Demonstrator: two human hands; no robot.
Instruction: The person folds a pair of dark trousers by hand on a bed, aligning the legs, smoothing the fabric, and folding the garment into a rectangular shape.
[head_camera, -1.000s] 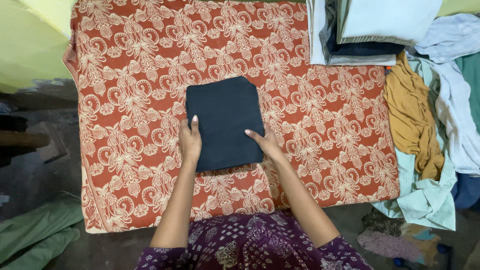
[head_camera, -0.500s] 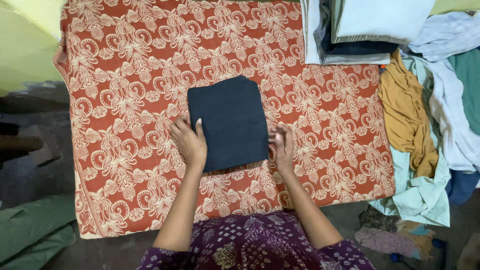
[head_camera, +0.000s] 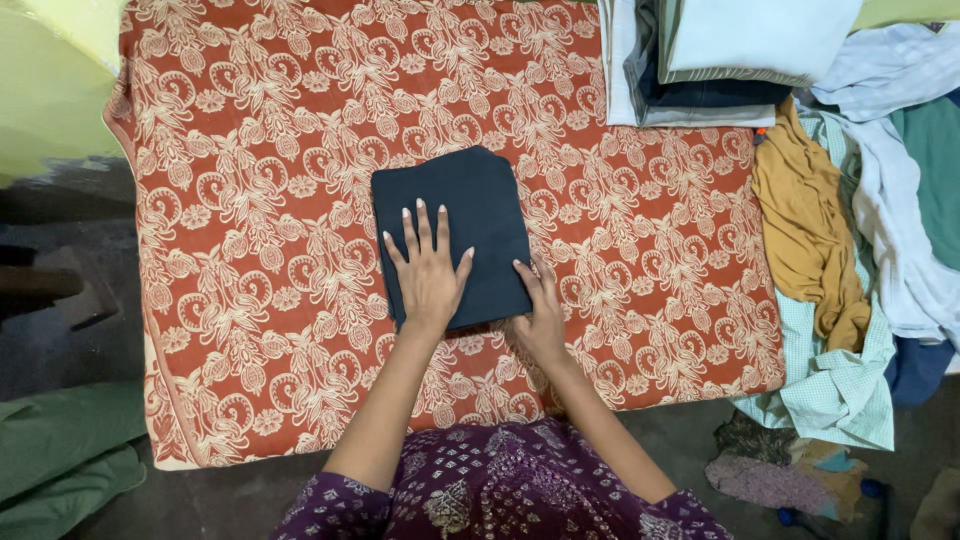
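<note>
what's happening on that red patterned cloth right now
A person is pressing a folded dark navy cloth flat on a red floral mat. The left hand lies spread on top of it; the right hand is at its lower right corner. A stack of folded clothes sits at the mat's far right, beside a loose heap of unfolded garments.

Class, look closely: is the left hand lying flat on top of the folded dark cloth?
Yes, the left hand lies palm down with fingers spread on the dark cloth.
</note>
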